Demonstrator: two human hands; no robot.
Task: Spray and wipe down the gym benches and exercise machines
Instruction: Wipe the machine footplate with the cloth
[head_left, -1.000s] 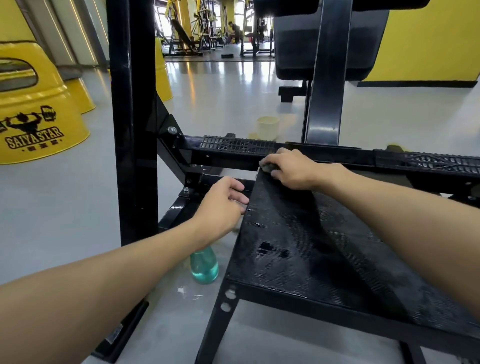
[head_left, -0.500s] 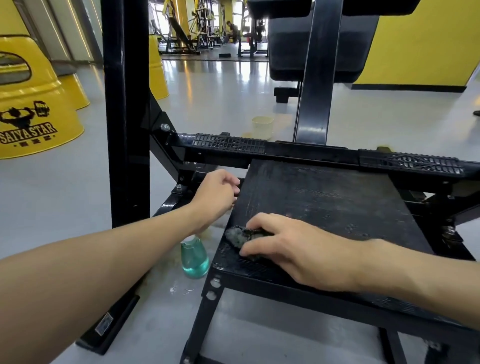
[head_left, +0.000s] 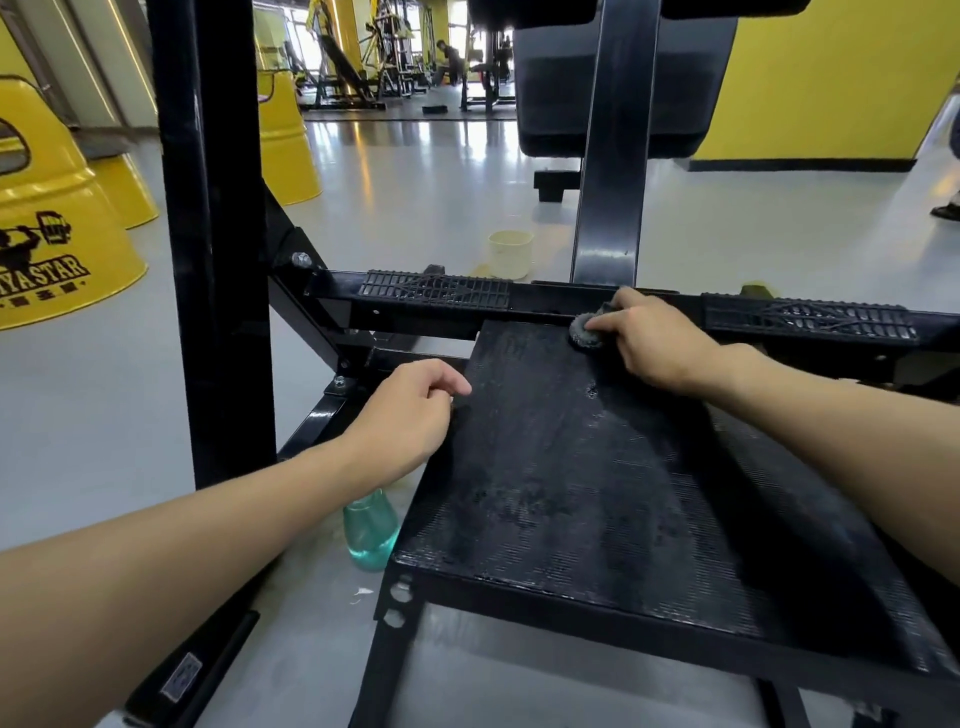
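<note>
A black textured footplate (head_left: 597, 493) of an exercise machine fills the middle of the view, wet in patches. My right hand (head_left: 654, 343) holds a small grey cloth (head_left: 584, 332) against the plate's far edge, by the cross bar. My left hand (head_left: 410, 415) hangs over the plate's left edge with loosely curled fingers and holds nothing. A teal spray bottle (head_left: 370, 530) stands on the floor beside the plate's left front corner, partly hidden under my left forearm.
A black upright post (head_left: 213, 234) rises at the left, and a black back pad on a column (head_left: 613, 156) stands behind the plate. A cream cup (head_left: 510, 253) sits on the grey floor beyond the cross bar. Yellow barrel seats (head_left: 47, 208) line the left.
My right hand slid the cloth from the plate's near left part up to its far edge. The left hand stayed by the plate's left edge.
</note>
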